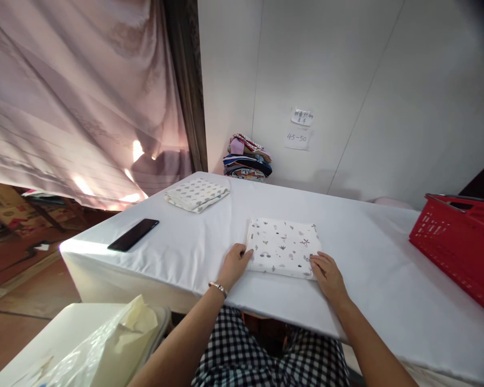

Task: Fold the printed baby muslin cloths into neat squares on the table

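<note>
A folded white cloth printed with small grey, black and red motifs lies flat on the table in front of me. My left hand grips its near left edge with the fingers curled in. At the near right edge, my right hand has its fingers bent over the fabric, the thumb beside them. What lies under the fingertips is hidden. A second folded cloth, white with grey hearts, rests farther back to the left, apart from both hands.
A black phone lies near the left edge of the white-covered table. On the right stands a red plastic basket. Folded fabrics are stacked by the wall. A plastic bag sits at lower left.
</note>
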Available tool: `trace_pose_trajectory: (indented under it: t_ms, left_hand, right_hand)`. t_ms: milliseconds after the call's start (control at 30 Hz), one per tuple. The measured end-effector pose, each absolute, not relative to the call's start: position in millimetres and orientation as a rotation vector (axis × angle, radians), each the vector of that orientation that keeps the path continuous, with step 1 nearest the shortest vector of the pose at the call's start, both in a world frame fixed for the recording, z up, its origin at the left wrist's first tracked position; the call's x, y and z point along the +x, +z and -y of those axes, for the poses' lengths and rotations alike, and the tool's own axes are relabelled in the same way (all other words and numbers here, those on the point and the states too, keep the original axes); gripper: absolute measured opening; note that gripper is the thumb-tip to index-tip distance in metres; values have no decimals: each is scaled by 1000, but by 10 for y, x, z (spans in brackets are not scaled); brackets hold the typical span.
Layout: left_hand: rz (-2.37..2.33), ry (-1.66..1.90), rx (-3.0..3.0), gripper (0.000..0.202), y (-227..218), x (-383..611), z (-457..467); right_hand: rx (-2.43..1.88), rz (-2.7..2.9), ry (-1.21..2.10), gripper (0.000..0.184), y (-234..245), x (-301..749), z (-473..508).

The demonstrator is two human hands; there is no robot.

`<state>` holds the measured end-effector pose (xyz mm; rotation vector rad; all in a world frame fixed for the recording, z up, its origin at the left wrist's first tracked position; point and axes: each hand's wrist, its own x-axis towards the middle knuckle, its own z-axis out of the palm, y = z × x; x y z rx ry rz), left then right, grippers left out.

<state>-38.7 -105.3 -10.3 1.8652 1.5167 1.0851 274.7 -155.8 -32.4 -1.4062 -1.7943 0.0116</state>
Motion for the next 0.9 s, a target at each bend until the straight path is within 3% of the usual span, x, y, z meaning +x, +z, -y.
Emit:
trace_pose_trajectory:
  t_ms: [900]
  left_hand:
    - [-1510, 1100, 1889, 21, -118, -381, 1044]
  right_hand:
    - [-1422, 1773, 27, 26, -314, 2758, 1564]
